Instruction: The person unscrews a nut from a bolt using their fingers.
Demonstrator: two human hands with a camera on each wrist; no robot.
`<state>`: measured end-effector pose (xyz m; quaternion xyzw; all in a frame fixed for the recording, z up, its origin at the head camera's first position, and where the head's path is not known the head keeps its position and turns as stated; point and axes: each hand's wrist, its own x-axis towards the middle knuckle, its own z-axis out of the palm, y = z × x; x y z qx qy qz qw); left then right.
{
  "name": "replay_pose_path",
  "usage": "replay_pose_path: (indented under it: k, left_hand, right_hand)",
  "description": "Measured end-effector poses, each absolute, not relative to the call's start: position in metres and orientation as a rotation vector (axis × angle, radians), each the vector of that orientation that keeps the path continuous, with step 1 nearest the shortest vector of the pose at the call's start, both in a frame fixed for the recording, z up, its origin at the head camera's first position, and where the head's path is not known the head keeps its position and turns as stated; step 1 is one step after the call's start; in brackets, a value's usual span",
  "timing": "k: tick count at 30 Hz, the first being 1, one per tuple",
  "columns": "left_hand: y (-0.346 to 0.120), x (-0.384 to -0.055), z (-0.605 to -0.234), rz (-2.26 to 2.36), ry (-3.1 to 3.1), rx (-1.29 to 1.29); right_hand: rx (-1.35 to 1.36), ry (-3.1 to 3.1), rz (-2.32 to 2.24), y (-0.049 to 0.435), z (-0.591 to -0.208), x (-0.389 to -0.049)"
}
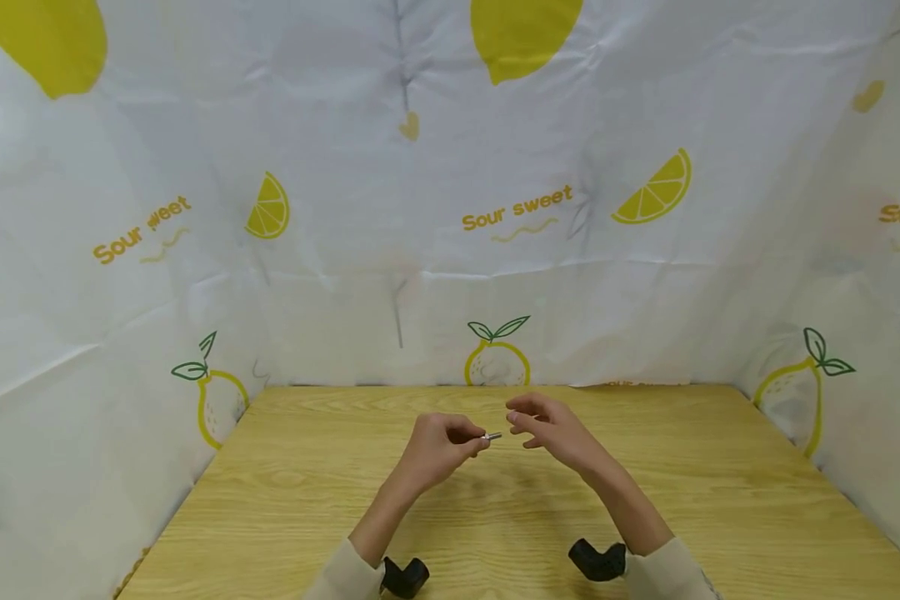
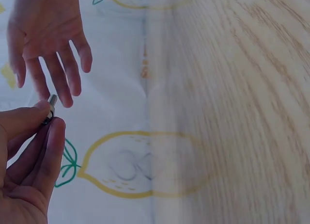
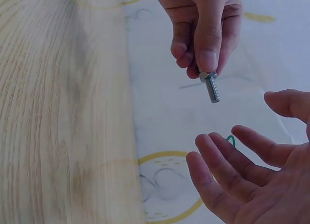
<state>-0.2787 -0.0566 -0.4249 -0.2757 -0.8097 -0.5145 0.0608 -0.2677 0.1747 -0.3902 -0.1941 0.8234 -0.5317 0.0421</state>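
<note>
Left hand [image 1: 437,446] pinches a small metal bolt [image 3: 212,89] between thumb and fingers, threaded end outward, above the wooden table [image 1: 285,500]. Right hand [image 1: 558,429] faces it, fingers loosely spread, a gap between. Both hands sit well inside the side edges; tabletop extends either side. Far edge runs along lemon-print cloth [image 1: 360,250].

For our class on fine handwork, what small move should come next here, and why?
I would probably bring the bare, open right grip to the exposed tip of the silver, threaded metal bolt: the left grip pinches its other end, leaving threads pointing toward the empty right one.
</note>
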Motion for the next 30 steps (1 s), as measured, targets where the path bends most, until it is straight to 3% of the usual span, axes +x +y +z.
replay_pose_path:
  k: [30]
  left_hand:
    - [-0.049, -0.264, -0.403, -1.345, -1.987, -1.129]
  right_hand:
    - [-0.809, 2.346, -1.593, 0.17, -0.374, -0.258]
